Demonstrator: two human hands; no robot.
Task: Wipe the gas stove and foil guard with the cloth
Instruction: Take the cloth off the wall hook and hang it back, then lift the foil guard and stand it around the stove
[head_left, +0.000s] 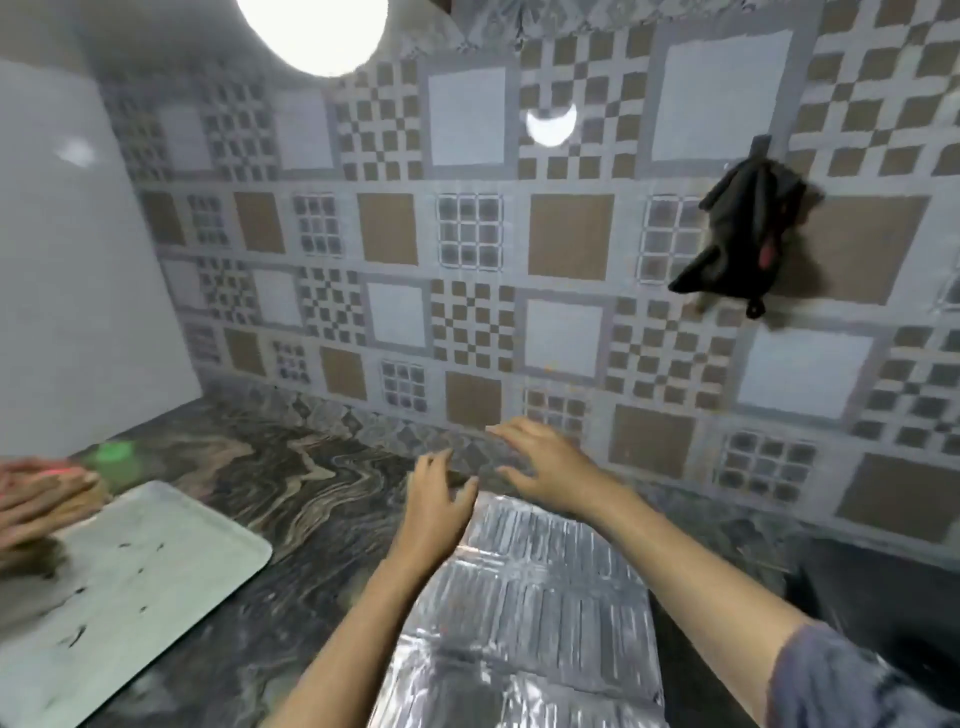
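A silver ribbed foil guard (524, 597) lies flat on the marbled countertop, running from the bottom edge toward the tiled wall. My left hand (439, 499) hovers over its far left corner, fingers spread, holding nothing. My right hand (540, 457) reaches past the foil's far edge near the base of the wall, fingers apart and empty. A dark cloth (748, 234) hangs from a hook on the wall, up and to the right. A dark shape at the right edge (883, 613) may be the gas stove; it is blurred.
A pale tray (130, 587) with dark smudges lies at the left on the countertop (291, 483). Another person's hand (36, 499) rests at its far left corner. A green blur (114, 452) sits behind it. A white panel (67, 260) closes the left side.
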